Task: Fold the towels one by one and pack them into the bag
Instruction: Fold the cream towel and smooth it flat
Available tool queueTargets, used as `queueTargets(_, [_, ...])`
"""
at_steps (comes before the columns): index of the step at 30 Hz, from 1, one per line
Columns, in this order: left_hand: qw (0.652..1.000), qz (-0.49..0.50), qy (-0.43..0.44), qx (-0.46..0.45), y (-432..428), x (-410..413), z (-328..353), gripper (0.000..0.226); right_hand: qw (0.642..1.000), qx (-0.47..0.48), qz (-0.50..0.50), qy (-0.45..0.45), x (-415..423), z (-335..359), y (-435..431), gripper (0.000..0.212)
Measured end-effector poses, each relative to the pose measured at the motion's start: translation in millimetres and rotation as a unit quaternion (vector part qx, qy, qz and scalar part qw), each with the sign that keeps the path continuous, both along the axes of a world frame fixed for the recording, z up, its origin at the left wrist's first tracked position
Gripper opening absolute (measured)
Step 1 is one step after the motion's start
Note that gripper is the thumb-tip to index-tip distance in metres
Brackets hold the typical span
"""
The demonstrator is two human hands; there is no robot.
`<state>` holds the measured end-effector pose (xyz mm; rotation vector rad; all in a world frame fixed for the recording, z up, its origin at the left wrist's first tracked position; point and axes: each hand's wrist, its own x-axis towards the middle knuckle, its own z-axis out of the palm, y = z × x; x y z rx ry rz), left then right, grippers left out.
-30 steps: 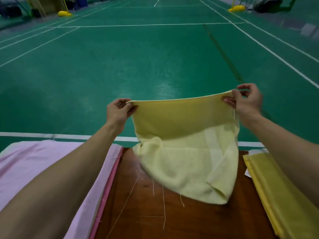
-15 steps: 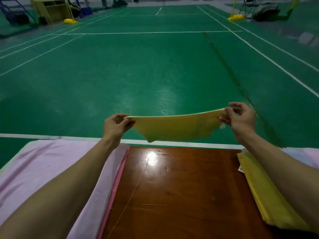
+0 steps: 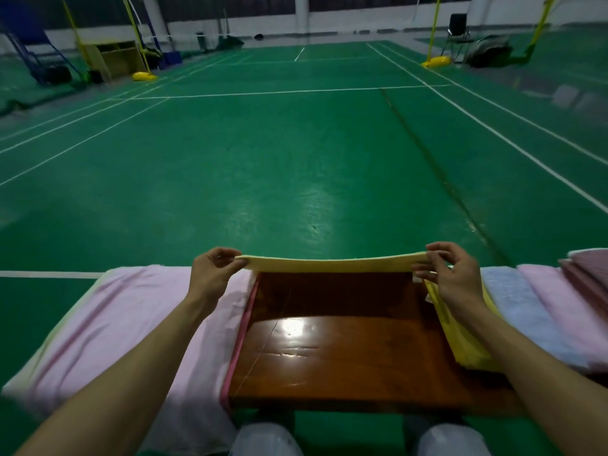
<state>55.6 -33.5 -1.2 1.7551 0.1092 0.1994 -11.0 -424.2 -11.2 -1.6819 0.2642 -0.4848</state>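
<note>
Both the left hand (image 3: 214,274) and right hand (image 3: 452,274) pinch the yellow towel (image 3: 332,264), now swung up level off the worktop (image 3: 342,350), seemingly ready for folding

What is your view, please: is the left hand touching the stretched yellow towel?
Touching. The head view shows the left hand pinching one corner of the yellow towel between thumb and fingers, with no gap.
</note>
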Motion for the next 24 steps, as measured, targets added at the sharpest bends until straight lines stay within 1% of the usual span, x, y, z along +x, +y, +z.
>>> queueTargets(3, [1.0,-0.013,-0.017,0.001,3.2,-27.7,5.3,0.018,0.999,-0.034,-0.018,-0.003,-25.1,4.1,1.7,0.009])
queueTargets(5, [0.999,-0.03,-0.021,0.006,7.4,-42.8,5.1,0.018,0.996,-0.084,-0.025,-0.011,-37.6,3.4,2.0,0.005])
queueTargets(8, [0.999,-0.05,-0.018,0.007,16.3,-65.1,5.1,0.018,0.987,-0.15,-0.041,-0.029,-54.0,2.1,4.9,0.005])
queueTargets(12, [0.998,-0.055,-0.031,0.01,23.6,-85.2,11.3,0.019,0.983,-0.171,-0.027,-0.062,-73.0,5.7,12.3,0.005])
queueTargets(13, [0.998,-0.054,-0.036,0.014,25.9,-89.0,13.6,0.019,0.982,-0.173,-0.024,-0.074,-77.1,7.8,14.8,0.008])
queueTargets(15, [0.997,-0.055,-0.043,0.018,29.7,-94.9,17.2,0.019,0.979,-0.182,-0.022,-0.093,-83.0,12.2,18.6,0.02])
queueTargets(16, [0.997,-0.056,-0.045,0.016,31.8,-97.8,19.0,0.019,0.976,-0.192,-0.022,-0.097,-86.1,14.0,20.2,0.022])
queueTargets(19, [0.997,-0.06,-0.045,0.018,34.6,-105.1,23.6,0.018,0.968,-0.232,-0.016,-0.093,-94.4,14.5,20.2,0.007])
queueTargets(21, [0.997,-0.063,-0.047,0.023,33.6,-109.8,25.2,0.018,0.96,-0.262,-0.016,-0.095,-98.1,12.2,16.8,0.013])
queueTargets(24, [0.996,-0.064,-0.05,0.036,34.6,-117.9,24.1,0.014,0.951,-0.292,-0.016,-0.103,-105.2,11.4,14.3,0.013])
